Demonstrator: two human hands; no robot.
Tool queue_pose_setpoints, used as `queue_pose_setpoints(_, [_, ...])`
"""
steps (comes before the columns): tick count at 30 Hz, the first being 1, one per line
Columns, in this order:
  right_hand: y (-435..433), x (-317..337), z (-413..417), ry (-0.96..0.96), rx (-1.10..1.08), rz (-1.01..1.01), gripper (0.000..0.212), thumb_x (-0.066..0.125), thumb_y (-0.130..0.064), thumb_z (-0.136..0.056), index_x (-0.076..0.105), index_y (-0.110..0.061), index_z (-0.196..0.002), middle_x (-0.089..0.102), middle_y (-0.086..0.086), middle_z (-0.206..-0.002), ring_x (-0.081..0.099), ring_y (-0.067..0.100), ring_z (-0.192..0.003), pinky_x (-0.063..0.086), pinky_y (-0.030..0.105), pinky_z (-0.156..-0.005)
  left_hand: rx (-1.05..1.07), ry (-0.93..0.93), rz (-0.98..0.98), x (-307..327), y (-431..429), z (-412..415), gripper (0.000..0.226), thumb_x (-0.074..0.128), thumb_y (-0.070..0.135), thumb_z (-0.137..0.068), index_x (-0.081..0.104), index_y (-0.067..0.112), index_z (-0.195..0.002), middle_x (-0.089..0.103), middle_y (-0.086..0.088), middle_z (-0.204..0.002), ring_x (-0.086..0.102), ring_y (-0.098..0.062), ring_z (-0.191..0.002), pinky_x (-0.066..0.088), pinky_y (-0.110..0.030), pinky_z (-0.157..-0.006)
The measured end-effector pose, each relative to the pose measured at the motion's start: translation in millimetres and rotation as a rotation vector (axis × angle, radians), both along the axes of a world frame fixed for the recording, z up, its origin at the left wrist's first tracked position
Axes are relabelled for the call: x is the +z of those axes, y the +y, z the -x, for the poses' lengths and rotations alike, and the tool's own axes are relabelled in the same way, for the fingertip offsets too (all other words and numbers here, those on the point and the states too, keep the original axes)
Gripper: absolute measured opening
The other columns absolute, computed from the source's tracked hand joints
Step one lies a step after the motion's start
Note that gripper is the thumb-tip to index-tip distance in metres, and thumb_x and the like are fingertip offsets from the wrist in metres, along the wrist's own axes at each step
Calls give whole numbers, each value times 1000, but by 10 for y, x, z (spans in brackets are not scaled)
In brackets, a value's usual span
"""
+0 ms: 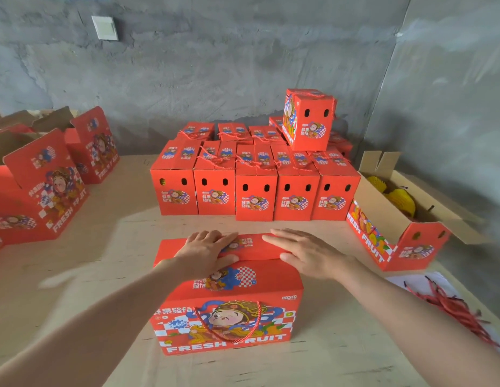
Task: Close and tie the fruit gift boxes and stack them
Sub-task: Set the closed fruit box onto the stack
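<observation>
Gift box mid-surface near front edge, flaps down. Left hand and right hand flat on top, fingers straight, gripping nothing. Open surface to its left. Closed boxes along far edge, open box at right edge, ropes near-right corner.

Closed gift boxes at 12 o'clock — five in the front row, one top box above. One near box at 6 o'clock; one open box at 3 o'clock.

Red printed cardboard gift box looks smooth; twisted red rope handle; pale wood table; rough grey wall
</observation>
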State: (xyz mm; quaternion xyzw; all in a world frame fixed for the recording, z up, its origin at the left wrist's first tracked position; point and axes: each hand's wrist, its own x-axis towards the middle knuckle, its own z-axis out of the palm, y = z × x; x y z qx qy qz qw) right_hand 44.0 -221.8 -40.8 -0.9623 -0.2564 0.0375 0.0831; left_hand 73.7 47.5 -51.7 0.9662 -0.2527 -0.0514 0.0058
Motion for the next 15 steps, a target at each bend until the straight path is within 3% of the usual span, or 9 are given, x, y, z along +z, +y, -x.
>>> queue_pose_setpoints(3, [-62, -26, 31, 42, -50, -100, 50, 34, -23, -103, 23, -39, -149, 16, -11, -159, 11, 5, -146, 15, 32, -119, 5, 29, -73, 18, -64, -42, 79, 5, 76, -83, 3, 37, -151, 32, -5, -146, 32, -29, -134, 23, -42, -112])
queue_pose_setpoints(5, [-6, -64, 41, 18, -77, -158, 49, 38, -19, -102, 31, -35, -147, 22, -8, -157, 15, 5, -145, 16, 32, -119, 5, 53, -107, 33, -189, -64, 73, 20, 68, -91, 5, 30, -151, 30, -7, -147, 33, -31, -133, 25, -45, -112])
queue_pose_setpoints(8, [8, -113, 74, -21, -99, -226, 48, 42, -15, -100, 36, -33, -145, 27, -6, -156, 18, 5, -144, 12, 20, -115, 23, 77, -39, 26, -419, -34, 78, 23, 67, -91, 11, 18, -151, 21, -4, -155, 23, -27, -141, 15, -50, -115])
queue_pose_setpoints(11, [1, -127, 70, -32, -91, -219, 48, 41, -15, -100, 36, -32, -145, 27, -6, -156, 15, 4, -144, 6, 13, -110, 5, 14, 3, -39, -467, -16, 72, 20, 66, -92, 7, 27, -151, 25, -1, -153, 23, -25, -140, 15, -49, -115])
queue_pose_setpoints(15, [48, -151, 87, -60, -43, -149, 49, 37, -21, -102, 27, -23, -150, 18, -9, -158, -2, -1, -143, -6, 10, -110, -21, -13, -4, -86, -419, -22, 66, 16, 66, -92, 1, 37, -150, 27, -1, -150, 24, -25, -139, 16, -48, -114])
